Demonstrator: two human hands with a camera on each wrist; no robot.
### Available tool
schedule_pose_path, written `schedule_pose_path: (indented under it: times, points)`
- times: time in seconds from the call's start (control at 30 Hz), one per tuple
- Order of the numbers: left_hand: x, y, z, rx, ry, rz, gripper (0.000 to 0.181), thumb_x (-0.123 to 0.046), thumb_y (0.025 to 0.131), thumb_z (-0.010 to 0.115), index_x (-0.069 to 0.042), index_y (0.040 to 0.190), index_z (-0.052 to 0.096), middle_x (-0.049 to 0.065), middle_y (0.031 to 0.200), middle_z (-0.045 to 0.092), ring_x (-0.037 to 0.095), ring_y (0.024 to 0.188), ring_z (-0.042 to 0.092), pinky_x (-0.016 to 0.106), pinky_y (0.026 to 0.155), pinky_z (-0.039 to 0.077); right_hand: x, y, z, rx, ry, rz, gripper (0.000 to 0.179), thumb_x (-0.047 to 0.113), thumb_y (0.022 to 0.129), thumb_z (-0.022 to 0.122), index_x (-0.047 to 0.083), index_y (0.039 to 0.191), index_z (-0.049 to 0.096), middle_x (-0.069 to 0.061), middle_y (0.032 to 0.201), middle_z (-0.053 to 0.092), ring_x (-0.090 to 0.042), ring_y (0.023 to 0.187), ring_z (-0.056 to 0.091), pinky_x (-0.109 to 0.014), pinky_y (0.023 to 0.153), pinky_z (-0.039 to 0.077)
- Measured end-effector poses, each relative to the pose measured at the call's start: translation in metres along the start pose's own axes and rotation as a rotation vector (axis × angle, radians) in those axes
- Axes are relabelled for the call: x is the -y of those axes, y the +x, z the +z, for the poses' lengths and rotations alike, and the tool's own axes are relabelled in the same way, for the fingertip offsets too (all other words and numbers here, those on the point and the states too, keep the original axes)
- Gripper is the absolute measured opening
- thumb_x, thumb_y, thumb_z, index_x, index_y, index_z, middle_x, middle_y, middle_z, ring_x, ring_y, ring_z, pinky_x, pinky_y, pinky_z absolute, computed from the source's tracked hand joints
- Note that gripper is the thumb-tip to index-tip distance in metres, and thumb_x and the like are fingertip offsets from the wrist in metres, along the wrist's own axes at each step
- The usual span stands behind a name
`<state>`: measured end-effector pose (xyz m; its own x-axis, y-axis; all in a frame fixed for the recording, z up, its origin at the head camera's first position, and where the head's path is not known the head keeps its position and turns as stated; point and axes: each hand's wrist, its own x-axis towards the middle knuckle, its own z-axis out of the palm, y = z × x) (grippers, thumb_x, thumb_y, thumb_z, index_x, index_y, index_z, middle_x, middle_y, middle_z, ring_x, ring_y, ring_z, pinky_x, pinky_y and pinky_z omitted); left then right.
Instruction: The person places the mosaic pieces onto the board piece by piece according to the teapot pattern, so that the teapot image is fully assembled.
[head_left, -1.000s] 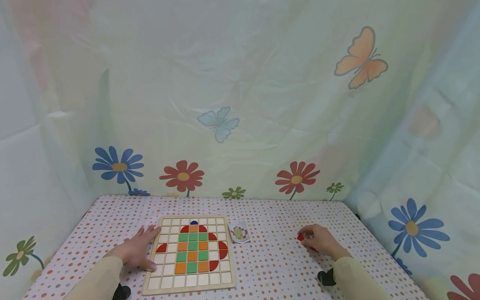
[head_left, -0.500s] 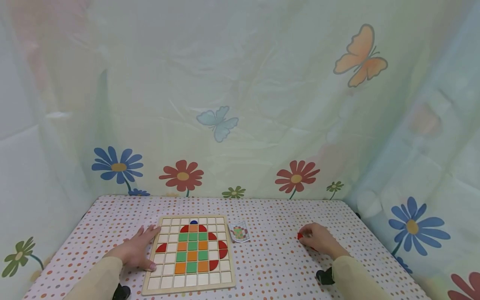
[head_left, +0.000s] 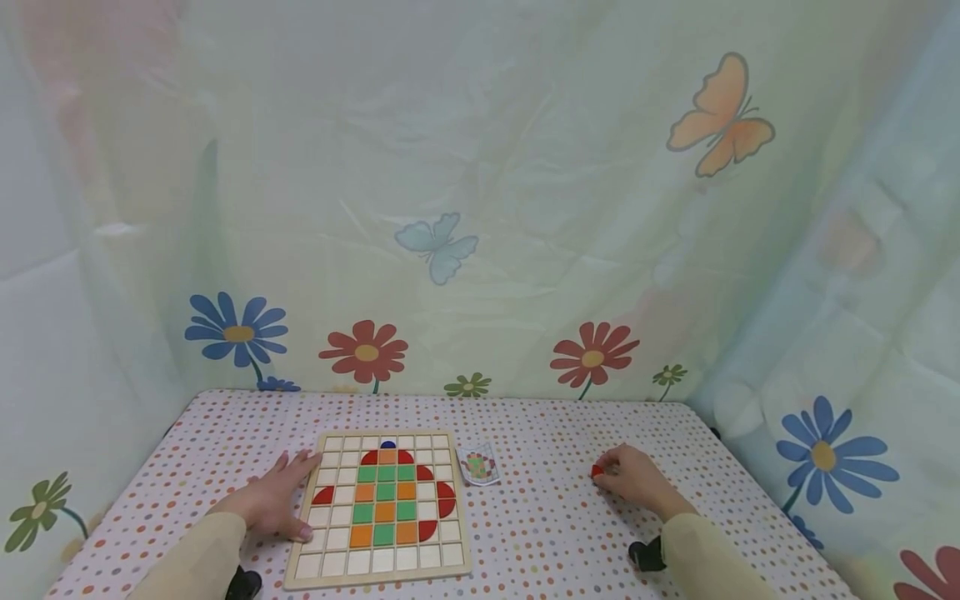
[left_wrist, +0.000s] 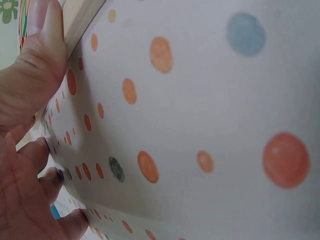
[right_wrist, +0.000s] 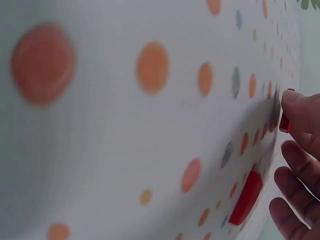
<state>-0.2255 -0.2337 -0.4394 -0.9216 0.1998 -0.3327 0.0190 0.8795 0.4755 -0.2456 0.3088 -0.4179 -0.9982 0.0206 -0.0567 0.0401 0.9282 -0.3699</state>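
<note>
In the head view, a wooden grid board lies to the left, with green, orange and red pieces and one blue piece in its cells. My left hand rests at its left edge, fingers spread and thumb at the frame. Off to the right, my right hand pinches a small red piece between thumb and fingertips. The right wrist view shows this red piece partly hidden by the thumb. Under the loosely bent other fingers, a second red piece lies on the cloth.
A small picture card with a coloured pattern lies just right of the board. The table has a dotted cloth. Behind it hangs a curtain printed with flowers and butterflies.
My right hand has shifted slightly left with the pinched red piece. The second red piece, earlier visible under that hand, is now hidden in the head view. My left hand stays put.
</note>
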Motion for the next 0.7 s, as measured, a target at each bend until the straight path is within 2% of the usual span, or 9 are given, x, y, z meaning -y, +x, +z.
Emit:
schedule_pose_path:
  times: [0.13,0.33,0.53,0.7]
  points:
    - [0.005,0.003,0.002,-0.008,-0.002,-0.004,0.12,-0.036,0.062,0.096,-0.006,0.159,0.031,0.028,0.167,0.019,0.056,0.153,0.005,0.084,0.113,0.012,0.014,-0.002,-0.001,0.001,0.029,-0.02,0.022,0.013,0.09,0.076,0.0,0.107,0.071,-0.012,0.109,0.066,-0.024,0.095,0.061,-0.049,0.087,0.057]
    - [0.0,0.0,-0.001,0.005,0.005,-0.004,0.117,-0.033,0.066,0.094,-0.005,0.159,0.03,0.029,0.167,0.017,0.056,0.153,0.004,0.083,0.114,0.011,0.048,-0.004,0.004,0.001,0.052,-0.074,0.021,0.015,0.087,0.08,0.004,0.104,0.074,-0.01,0.111,0.067,-0.034,0.114,0.062,-0.058,0.099,0.053]
    - [-0.001,-0.002,-0.002,0.011,-0.012,0.003,0.118,-0.036,0.066,0.094,-0.007,0.16,0.03,0.027,0.168,0.018,0.055,0.155,0.003,0.083,0.114,0.01,0.085,-0.005,0.011,-0.004,0.063,-0.193,0.011,0.011,0.086,0.081,0.008,0.095,0.076,-0.005,0.106,0.069,-0.032,0.112,0.064,-0.055,0.099,0.054]
    - [-0.011,-0.01,-0.007,0.005,-0.003,0.01,0.114,-0.032,0.067,0.094,-0.004,0.158,0.032,0.03,0.166,0.019,0.057,0.153,0.005,0.083,0.113,0.013,0.117,-0.005,0.021,0.03,0.076,-0.298,0.009,0.01,0.085,0.082,0.01,0.091,0.076,-0.003,0.102,0.069,-0.029,0.108,0.065,-0.05,0.094,0.056]
